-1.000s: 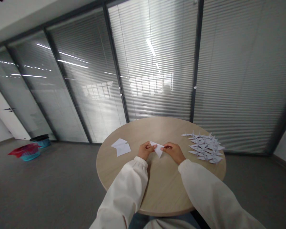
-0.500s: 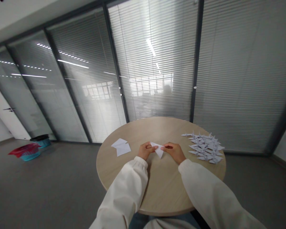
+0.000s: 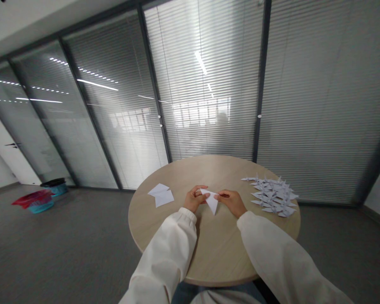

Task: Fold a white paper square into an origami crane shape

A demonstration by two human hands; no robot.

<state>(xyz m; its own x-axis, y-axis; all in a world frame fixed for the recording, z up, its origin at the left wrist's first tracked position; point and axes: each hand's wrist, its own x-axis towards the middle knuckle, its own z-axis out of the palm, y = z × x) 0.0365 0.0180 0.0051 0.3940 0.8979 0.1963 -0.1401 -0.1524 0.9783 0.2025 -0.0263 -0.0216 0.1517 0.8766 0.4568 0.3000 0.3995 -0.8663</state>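
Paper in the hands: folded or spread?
Folded: the white paper shows as a small triangle, point toward the person.

A folded white paper is held between the left hand and the right hand above the round worktop, one point directed toward the near edge. White paper sheets are laid at left; folded paper figures are clustered at right. Blinds are seen beyond.

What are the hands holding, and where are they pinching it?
A folded white paper triangle: the left hand and right hand pinch its upper edge, one near each side.
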